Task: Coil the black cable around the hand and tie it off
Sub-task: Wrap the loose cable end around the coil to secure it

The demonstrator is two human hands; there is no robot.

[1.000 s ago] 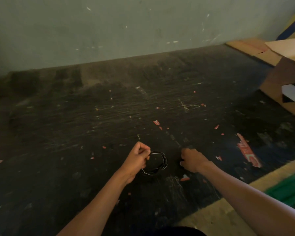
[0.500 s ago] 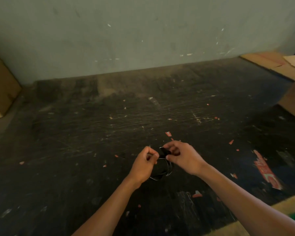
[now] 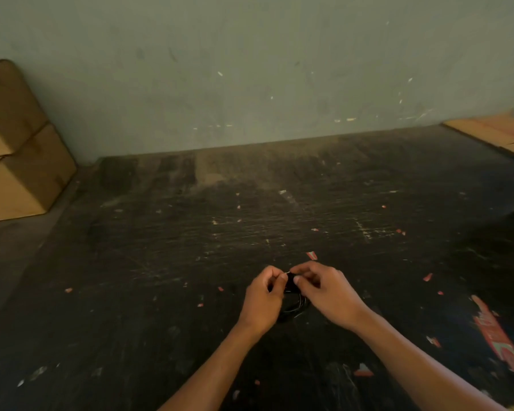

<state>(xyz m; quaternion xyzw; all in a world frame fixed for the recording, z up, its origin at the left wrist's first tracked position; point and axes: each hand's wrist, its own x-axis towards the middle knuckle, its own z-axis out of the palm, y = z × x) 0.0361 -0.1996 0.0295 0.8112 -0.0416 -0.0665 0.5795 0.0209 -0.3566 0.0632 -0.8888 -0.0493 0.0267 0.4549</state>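
Both hands are meeting over the near middle of the dark counter (image 3: 190, 262). The left hand (image 3: 264, 301) and right hand (image 3: 328, 295) are each pinching closed on the black cable (image 3: 294, 307), whose coil is hanging between and just below them.
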